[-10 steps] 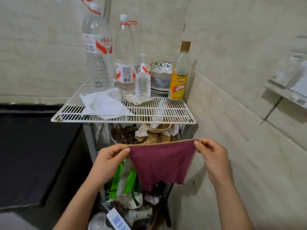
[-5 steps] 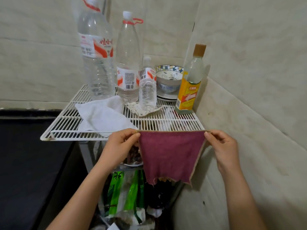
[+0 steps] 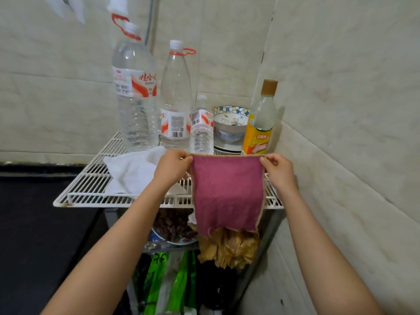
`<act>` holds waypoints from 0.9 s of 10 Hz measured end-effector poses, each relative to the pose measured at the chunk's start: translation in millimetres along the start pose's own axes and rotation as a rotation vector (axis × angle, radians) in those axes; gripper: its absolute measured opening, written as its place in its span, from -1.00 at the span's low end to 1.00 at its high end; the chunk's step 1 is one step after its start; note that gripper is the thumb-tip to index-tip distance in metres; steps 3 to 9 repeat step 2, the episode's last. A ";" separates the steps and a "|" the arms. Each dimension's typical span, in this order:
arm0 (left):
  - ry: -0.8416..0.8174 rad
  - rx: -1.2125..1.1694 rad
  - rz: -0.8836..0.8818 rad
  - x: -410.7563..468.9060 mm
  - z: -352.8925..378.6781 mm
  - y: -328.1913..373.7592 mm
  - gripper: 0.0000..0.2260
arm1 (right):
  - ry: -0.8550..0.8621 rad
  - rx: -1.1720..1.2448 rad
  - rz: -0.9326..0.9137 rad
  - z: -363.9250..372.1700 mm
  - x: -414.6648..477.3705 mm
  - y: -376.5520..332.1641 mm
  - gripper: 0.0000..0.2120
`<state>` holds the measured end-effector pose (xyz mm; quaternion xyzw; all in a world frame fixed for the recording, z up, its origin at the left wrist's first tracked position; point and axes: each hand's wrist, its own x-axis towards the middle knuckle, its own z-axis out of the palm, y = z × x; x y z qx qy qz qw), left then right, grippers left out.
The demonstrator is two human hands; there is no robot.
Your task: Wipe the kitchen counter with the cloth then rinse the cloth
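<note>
Left hand [image 3: 172, 167] is pinching the top left corner of the cloth [image 3: 227, 196] between thumb and fingers, while the right hand [image 3: 280, 172] is pinching the top right corner the same way. Pulled flat between them, the dark pink cloth is hanging in front of a white wire rack [image 3: 91, 189], its lower edge dangling below the rack's front rim. A white rag [image 3: 134, 171] is lying on the rack beside the left hand. Behind it, water bottles [image 3: 176, 105], a bowl [image 3: 229, 126] and a yellow-labelled bottle [image 3: 261, 123] are standing. A black counter [image 3: 34, 223] is stretching away to the left.
</note>
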<state>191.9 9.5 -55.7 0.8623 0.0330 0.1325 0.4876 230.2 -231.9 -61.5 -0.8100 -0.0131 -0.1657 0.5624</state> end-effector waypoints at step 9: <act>0.119 0.277 -0.085 -11.2 -6.2 -5.9 -0.88 | -0.027 -0.272 0.083 2.9 -1.6 9.4 -0.75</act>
